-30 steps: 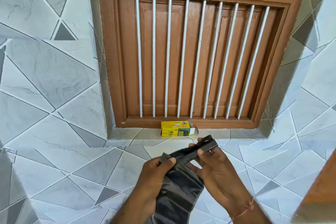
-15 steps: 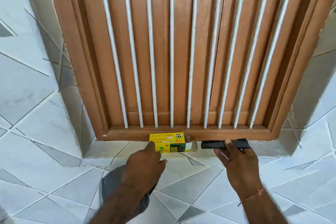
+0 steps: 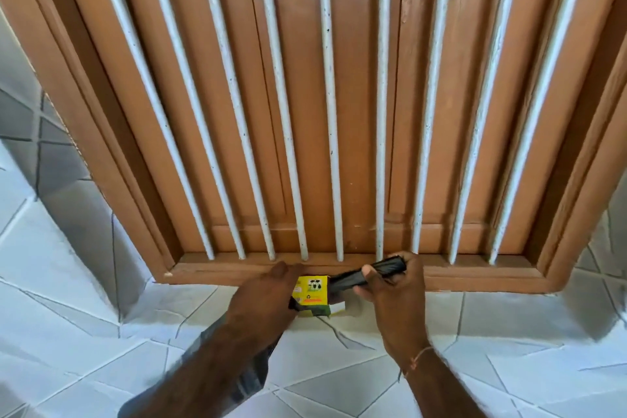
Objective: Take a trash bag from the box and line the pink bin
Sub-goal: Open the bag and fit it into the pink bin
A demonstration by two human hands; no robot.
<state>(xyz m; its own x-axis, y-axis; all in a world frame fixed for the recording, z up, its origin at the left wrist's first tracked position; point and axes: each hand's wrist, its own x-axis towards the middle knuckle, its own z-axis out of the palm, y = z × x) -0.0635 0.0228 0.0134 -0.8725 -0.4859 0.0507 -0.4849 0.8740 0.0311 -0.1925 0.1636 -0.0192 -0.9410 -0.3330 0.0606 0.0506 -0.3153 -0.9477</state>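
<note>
A small cardboard box (image 3: pixel 311 293), yellow with a dark green lower band and black printed figures, sits on the tiled sill (image 3: pixel 475 312) right against the bottom rail of the wooden window frame (image 3: pixel 475 276), near the middle of the sill's back edge. The left hand (image 3: pixel 268 295) covers the box's left half, fingers curled over its top and side so that they grip it; its fingertips are hidden behind the hand. A white flap sticks out at the box's lower right corner.

The right hand (image 3: pixel 390 285) is just to the right of the box, fingers and thumb wrapped round a tightly rolled black trash bag roll (image 3: pixel 369 273). The roll is a slim glossy cylinder of crinkled plastic, tilted, its lower left end touching the open right end of the box and its upper right end poking past the knuckles in front of the frame's rail. A thin orange thread (image 3: pixel 419 355) circles the right wrist.

Under the left forearm hangs a loose sheet of grey-black plastic film (image 3: pixel 247 380), wrinkled and shiny; how it is held cannot be seen.

The sill and the surrounding walls are glossy white and grey tiles cut by thin dark lines into triangles. Above, the window is brown painted wood with flat panels and a visible crack, fronted by round white metal bars (image 3: pixel 330 112), their paint speckled and chipped, set into the bottom rail.
</note>
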